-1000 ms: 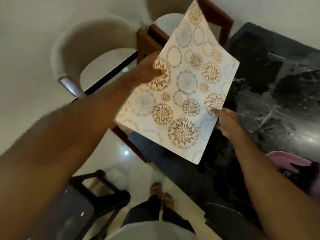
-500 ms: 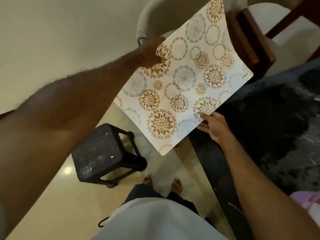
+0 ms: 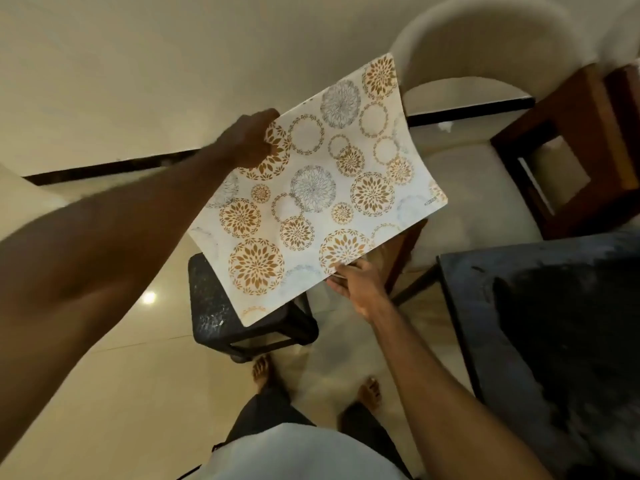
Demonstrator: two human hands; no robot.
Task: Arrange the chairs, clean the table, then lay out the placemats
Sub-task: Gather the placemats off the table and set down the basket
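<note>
The dark table (image 3: 554,341) fills the lower right, its corner beside a cream chair (image 3: 485,174). A black stool (image 3: 214,306) stands on the floor. The mat (image 3: 318,192) hangs in the air above the stool, held by 2 hands: the left hand (image 3: 247,140) grips its far edge, the right hand (image 3: 356,284) pinches its near edge.

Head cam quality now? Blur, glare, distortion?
Head view: warm, dim light; left forearm and left hand smeared by motion; placemat print fairly sharp; one small glare spot on the floor; wide-angle bending at the edges; dark table murky.
</note>
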